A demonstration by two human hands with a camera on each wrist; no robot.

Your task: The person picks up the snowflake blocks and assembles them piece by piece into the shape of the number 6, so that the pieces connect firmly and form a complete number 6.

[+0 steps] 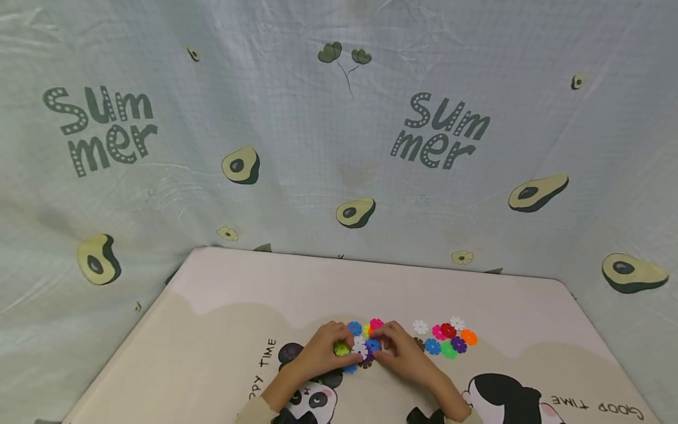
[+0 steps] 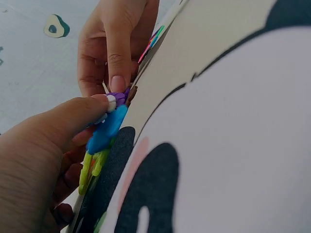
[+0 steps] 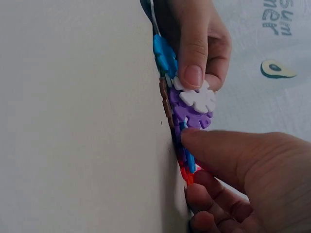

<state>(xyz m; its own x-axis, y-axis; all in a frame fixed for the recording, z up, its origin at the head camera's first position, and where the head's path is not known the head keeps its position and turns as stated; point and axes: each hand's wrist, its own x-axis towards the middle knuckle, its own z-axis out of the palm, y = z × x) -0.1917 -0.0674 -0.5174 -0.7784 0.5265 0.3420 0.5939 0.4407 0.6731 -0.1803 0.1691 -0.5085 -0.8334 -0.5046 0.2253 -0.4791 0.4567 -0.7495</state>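
Over the near middle of the desk (image 1: 238, 277), two bare hands work close together, thumbs and fingers drawn in narrow. The left hand (image 1: 322, 348) pinches a white flower-shaped piece (image 3: 201, 99), its thumb tip on the edge. Facing it, the right hand (image 1: 406, 355) holds a blue piece (image 1: 373, 345) between thumb and fingers. A purple piece (image 3: 193, 116) sits between them, overlapped by the white one; whether these are joined, I can't tell from here.

Around and partly beneath the fingers lie more of the little plastic flowers: a yellow-green piece (image 1: 341, 349) beside the left hand, a brown piece (image 1: 365, 365) on the near side, and a pink piece (image 1: 376, 324) on the far side.

Just to the right, apart from the hands, a second loose cluster spreads out, with an orange piece (image 1: 468, 337) at its outer end and a green piece (image 1: 449, 350) nearest the person. A panda print (image 1: 318, 400) shows by the left forearm. Beyond the desk hangs a pale cloth (image 1: 296, 118) with avocados and "summer" lettering.
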